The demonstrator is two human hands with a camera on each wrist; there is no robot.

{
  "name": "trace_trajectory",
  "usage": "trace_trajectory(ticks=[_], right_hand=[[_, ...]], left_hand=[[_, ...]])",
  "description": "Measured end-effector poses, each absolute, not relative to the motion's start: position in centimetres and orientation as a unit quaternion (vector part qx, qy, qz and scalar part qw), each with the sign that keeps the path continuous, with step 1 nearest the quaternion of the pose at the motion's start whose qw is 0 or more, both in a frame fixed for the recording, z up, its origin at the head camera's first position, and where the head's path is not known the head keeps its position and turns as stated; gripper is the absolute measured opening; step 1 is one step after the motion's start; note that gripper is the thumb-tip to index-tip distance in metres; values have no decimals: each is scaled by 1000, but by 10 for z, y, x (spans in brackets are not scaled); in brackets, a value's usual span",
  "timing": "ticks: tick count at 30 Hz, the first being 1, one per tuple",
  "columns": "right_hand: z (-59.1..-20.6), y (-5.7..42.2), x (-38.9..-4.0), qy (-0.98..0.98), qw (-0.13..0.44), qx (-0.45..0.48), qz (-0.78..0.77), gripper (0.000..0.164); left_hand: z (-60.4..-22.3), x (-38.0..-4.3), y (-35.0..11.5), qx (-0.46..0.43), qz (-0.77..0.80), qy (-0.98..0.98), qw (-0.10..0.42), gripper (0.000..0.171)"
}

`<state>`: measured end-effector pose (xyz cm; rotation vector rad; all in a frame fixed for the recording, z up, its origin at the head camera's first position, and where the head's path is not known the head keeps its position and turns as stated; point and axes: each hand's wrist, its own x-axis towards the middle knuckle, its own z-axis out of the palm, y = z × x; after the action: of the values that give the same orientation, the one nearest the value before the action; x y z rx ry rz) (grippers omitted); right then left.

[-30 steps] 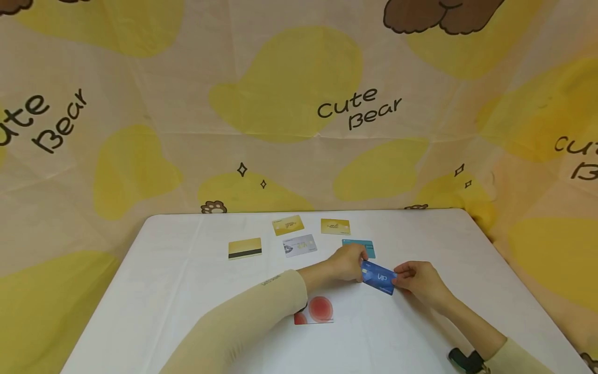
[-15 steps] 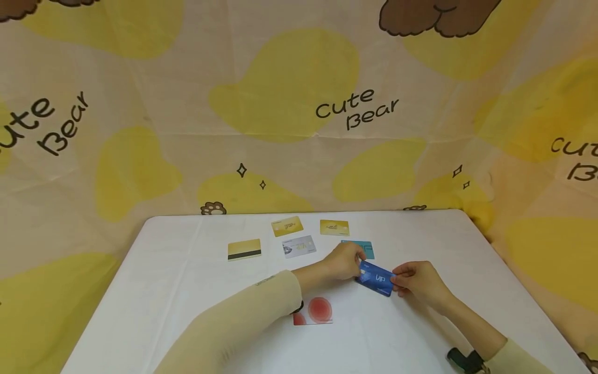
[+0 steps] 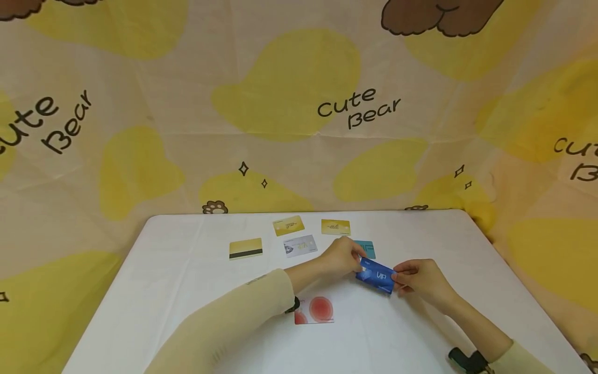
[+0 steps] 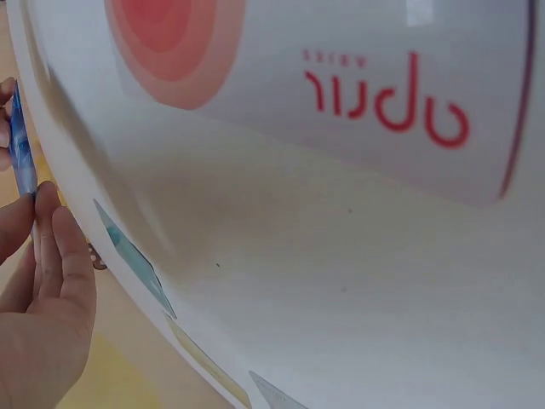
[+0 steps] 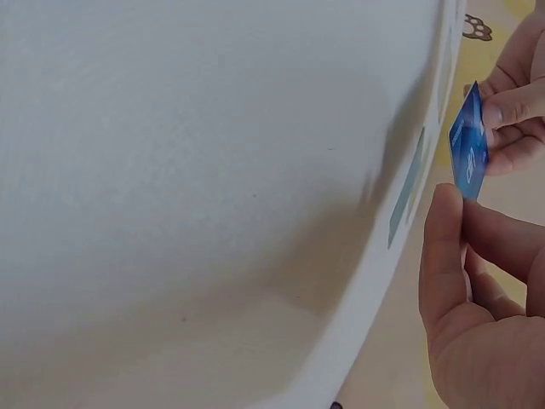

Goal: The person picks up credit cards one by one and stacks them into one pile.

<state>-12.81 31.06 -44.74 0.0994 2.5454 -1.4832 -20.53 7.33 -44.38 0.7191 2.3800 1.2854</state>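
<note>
A blue card marked VIP [image 3: 375, 275] is held above the table between two hands. My left hand [image 3: 340, 256] pinches its left end, with the fingers overlapping part of the teal card [image 3: 367, 249] behind in the head view. Thumb and fingers of my right hand [image 3: 425, 283] pinch the opposite end. In the left wrist view the blue card [image 4: 23, 153] appears nearly edge-on above my left hand [image 4: 51, 281]. From the right wrist, my right hand [image 5: 485, 290] grips the near corner of the blue card [image 5: 468, 146].
On the white table [image 3: 196, 322] lie a gold card with a black stripe [image 3: 245, 249], two more gold cards [image 3: 288, 225] and a silver card [image 3: 300, 245]. A white card with red circles [image 3: 320, 310] lies nearer, beside the left sleeve. A patterned cloth [image 3: 280, 104] hangs behind.
The blue card's left end has shifted slightly left with my left hand, and the left forearm has drawn left, uncovering more of the red-circle card. My right hand stays nearly still.
</note>
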Motion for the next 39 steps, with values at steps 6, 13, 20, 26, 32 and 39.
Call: trace_trajectory(ticks=[6,13,20,26,32,39], right_hand=[[-441,309,-126,860,96,27,-500,29],[-435,306,-126,860,93,19,-501,30],[-431,303,-126,860,95,16,-500,31],[-426,298,-123,854,99,15,-510,31],[-423,292,-122,853,103,20,-512,31],[-421,285,-121,849,103,7,-518,30]], left_hand=[[-438,-202,68,232,483,824,184,32],[-438,-199,62,214,517,807,189,31],[-436,-195,54,203,536,796,193,30],[-435,-192,48,190,567,775,205,30],[-433,-188,40,175,588,760,215,26],[-432,-185,27,170,600,750,220,27]])
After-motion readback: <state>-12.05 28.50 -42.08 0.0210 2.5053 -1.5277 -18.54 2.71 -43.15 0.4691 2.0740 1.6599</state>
